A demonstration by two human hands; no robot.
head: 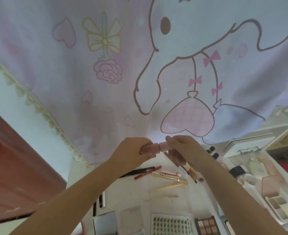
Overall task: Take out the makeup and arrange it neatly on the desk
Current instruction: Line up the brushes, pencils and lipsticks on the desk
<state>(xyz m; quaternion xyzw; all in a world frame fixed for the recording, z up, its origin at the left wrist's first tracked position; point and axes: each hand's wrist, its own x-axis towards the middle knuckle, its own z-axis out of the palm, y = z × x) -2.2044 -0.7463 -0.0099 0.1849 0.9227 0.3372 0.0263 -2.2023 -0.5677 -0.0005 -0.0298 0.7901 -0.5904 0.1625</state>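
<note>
Head camera is looking down past two raised bare forearms at a white desk [123, 192]. Fingers of the left hand [133, 150] are curling round one end of a small pink tube [154, 147], and the thumb and fingers of the right hand [182, 148] are pinching its other end, so both hands are holding the tube level in the air above the far edge of the desk. Whether its cap is being turned or pulled cannot be told. A ring is showing on a left finger.

Below the hands, makeup is lying loose on the desk: a black pencil [137, 171] and a red pencil [147, 173] side by side, a gold tube [165, 176] just right of them, and slim pale sticks [169, 186] nearer the person. Along the near edge a white lash tray [172, 223] is sitting beside an eyeshadow palette [207, 225]. To the right, a clear organiser [265, 168] is holding pale bottles and compacts, with an open pale palette [282, 207] by it. A curtain [106, 65] printed with a cartoon rabbit is hanging behind everything.
</note>
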